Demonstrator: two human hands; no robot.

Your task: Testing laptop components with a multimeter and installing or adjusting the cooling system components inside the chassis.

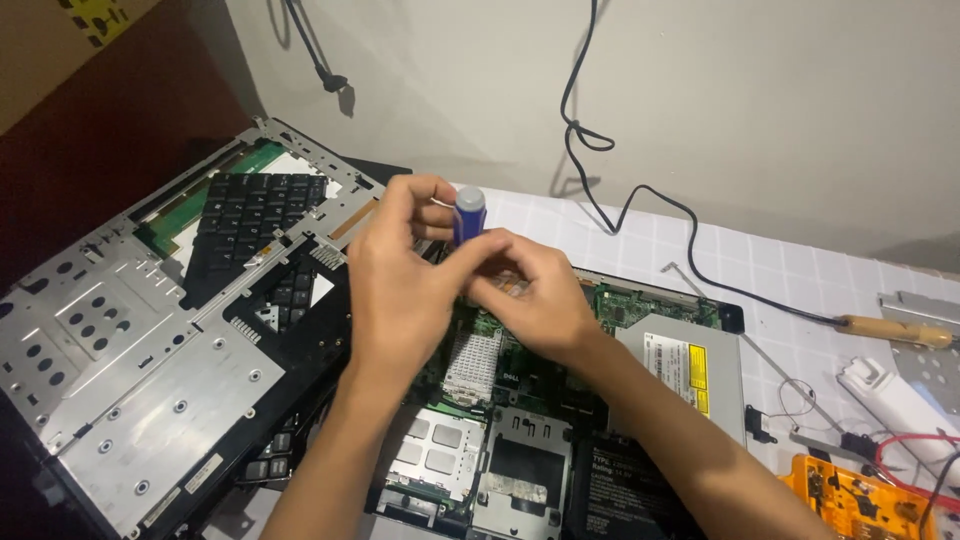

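An opened laptop base (520,440) lies in front of me with its green circuit board (640,303) and a silver heat sink (473,367) showing. Both hands are over the board's far edge. My left hand (400,290) curls its fingers around the top of a blue-handled screwdriver (468,218) that stands upright. My right hand (535,295) grips the screwdriver lower down, hiding its shaft and tip.
A silver metal frame (130,380) and a black keyboard (250,225) lie to the left. A silver optical drive (685,370) sits at the right of the base. Farther right are a wooden-handled tool (893,330), a white part (890,395), an orange board (850,500) and black cables (640,200).
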